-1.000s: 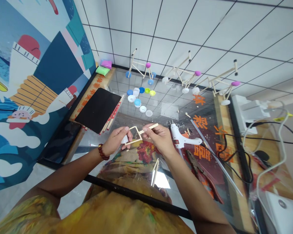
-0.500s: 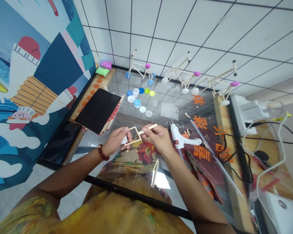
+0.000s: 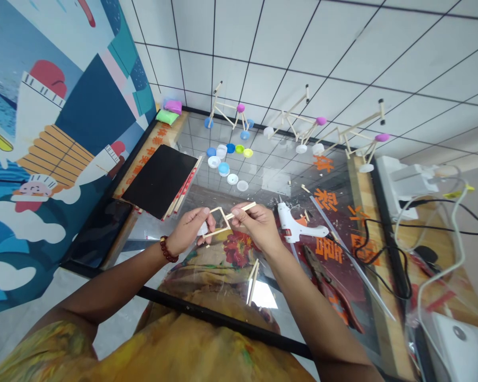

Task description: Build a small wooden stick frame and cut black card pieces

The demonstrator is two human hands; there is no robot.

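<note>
Between my fingers, my left hand (image 3: 190, 229) pinches a small frame of thin wooden sticks (image 3: 224, 218); a white round piece, perhaps a bottle cap (image 3: 203, 228), shows at the fingertips. My right hand (image 3: 257, 222) grips a wooden stick (image 3: 249, 207) whose near end meets the frame's right side. Both hands hover above the glass tabletop, close together. Just right of my right hand lies a white hot glue gun (image 3: 297, 225). Two loose sticks (image 3: 253, 281) rest on the glass below it.
Several bottle caps (image 3: 232, 179) lie behind my hands. Three stick-and-cap tricycle-like models (image 3: 241, 107) stand along the back edge. A black board (image 3: 162, 180) lies at left; pliers (image 3: 329, 289), a clear glue stick (image 3: 354, 258) and a dark cable (image 3: 406, 276) lie at right.
</note>
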